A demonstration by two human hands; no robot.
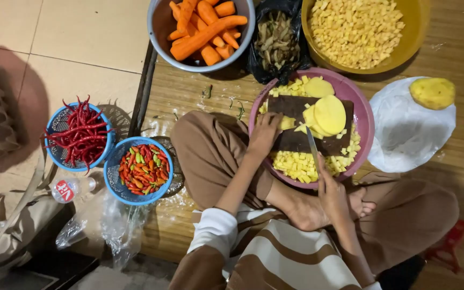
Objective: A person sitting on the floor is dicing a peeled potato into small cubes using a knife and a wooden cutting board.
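While the left hand (264, 134) lies flat on the dark cutting board (296, 140), the right hand (333, 194) grips a knife (312, 147), seemingly touching potato slices (326, 115) at one o'clock.

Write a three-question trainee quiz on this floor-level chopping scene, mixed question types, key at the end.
1. True or false: the right hand holds a knife.
2. What does the left hand rest on? A) the dark cutting board B) the carrots C) the water bottle
3. Fill in: the cutting board lies across a ___ bowl of diced potato.

Key: 1 true; 2 A; 3 pink
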